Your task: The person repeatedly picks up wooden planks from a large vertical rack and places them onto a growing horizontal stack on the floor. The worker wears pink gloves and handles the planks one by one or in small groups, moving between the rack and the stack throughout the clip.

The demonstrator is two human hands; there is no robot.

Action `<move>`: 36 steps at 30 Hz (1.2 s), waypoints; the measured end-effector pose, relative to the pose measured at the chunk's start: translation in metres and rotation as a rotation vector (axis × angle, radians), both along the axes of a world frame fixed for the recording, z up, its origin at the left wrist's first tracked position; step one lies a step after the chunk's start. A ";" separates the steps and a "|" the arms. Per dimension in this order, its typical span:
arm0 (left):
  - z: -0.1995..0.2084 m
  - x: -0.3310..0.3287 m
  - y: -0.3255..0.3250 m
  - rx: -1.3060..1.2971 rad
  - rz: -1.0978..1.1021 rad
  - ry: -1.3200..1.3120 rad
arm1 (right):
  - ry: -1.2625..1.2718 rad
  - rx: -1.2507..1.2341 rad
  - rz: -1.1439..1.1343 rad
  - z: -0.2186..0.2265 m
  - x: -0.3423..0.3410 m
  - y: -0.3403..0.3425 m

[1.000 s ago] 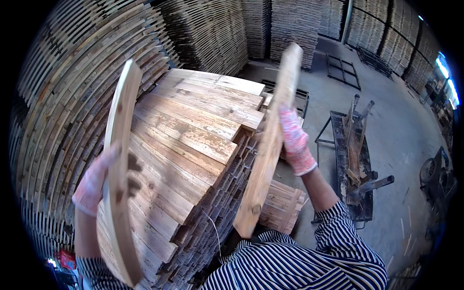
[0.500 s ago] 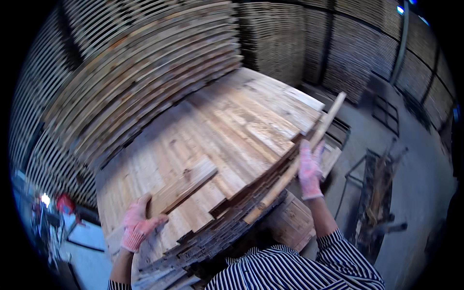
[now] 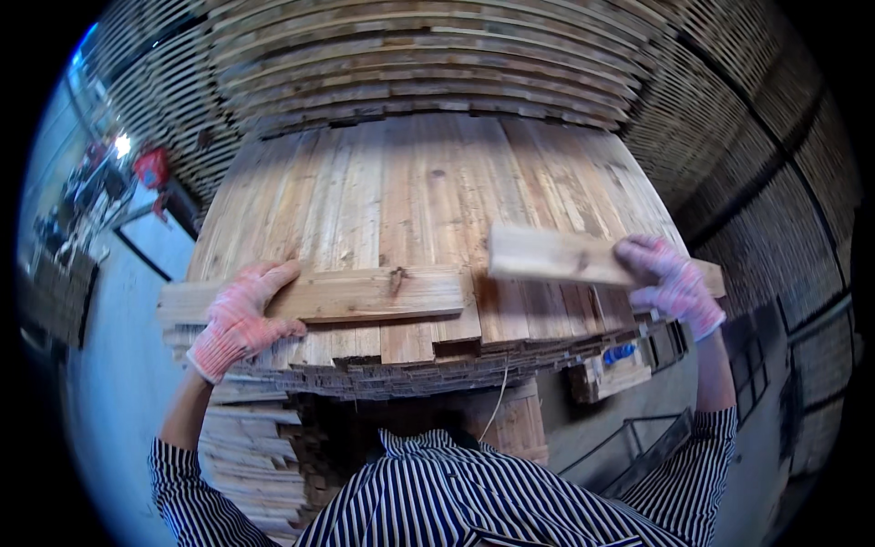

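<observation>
Both my hands wear pink and white knit gloves. At the left, my left hand grips a wooden board, its fingers over the top and its thumb along the near edge. That board lies crosswise on a wide stack of planks, close to the stack's front edge. My right hand is closed around a second, paler board, near its right end. This board tilts slightly down to the right over the stack's front right part. A gap separates the two boards' inner ends.
Behind the stack rises a wall of layered planks, with more piles on the right. Loose planks lie below at the left front. A metal frame stands on the floor at the lower right. A red object is far left.
My view has turned, so the stack now lies square in front. The right hand's board has swung from a steep slant to nearly crosswise. My left hand stays on its board.
</observation>
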State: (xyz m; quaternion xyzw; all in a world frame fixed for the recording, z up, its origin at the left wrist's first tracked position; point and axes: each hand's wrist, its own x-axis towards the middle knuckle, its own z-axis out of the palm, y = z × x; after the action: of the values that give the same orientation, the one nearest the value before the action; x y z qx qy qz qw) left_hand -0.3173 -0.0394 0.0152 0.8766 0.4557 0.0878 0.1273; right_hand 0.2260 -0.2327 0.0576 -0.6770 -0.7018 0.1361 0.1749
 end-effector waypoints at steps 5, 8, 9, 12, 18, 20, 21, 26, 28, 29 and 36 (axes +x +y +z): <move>-0.014 -0.010 -0.005 -0.041 0.007 -0.105 | -0.086 -0.155 0.212 -0.020 -0.021 0.048; -0.006 -0.010 -0.012 -0.005 0.014 -0.147 | -0.195 -0.063 0.381 -0.030 -0.007 0.055; -0.013 -0.008 -0.004 0.002 -0.024 -0.168 | -0.141 0.002 0.450 -0.042 0.015 0.049; -0.023 -0.008 0.001 0.054 -0.059 -0.172 | 0.097 -0.020 0.368 -0.050 0.021 0.042; -0.052 0.002 -0.037 0.419 0.203 -0.120 | 0.184 0.202 0.536 -0.044 0.007 0.064; -0.053 0.000 -0.082 0.552 0.369 -0.332 | 0.033 0.515 0.240 -0.055 0.011 0.065; -0.056 0.000 -0.099 0.631 0.433 -0.438 | -0.056 0.569 -0.045 -0.054 0.030 0.069; -0.158 -0.050 -0.154 0.587 0.914 -0.857 | -0.600 0.687 -0.188 -0.070 0.069 0.020; -0.251 -0.081 -0.177 0.336 1.236 -0.846 | -0.396 0.453 -0.126 -0.118 -0.015 0.023; -0.299 -0.100 -0.188 0.194 1.369 -0.833 | -0.303 0.298 -0.096 -0.149 -0.062 0.020; -0.537 -0.264 -0.210 -0.710 1.630 -0.630 | 0.255 -1.011 -0.165 -0.376 -0.301 -0.039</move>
State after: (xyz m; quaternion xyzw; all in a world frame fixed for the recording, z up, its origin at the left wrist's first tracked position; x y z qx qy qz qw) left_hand -0.5809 -0.2498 -0.5217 0.1335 0.8731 0.2388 0.4036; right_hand -0.0754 -0.2720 -0.3185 -0.7078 -0.4661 0.5248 -0.0795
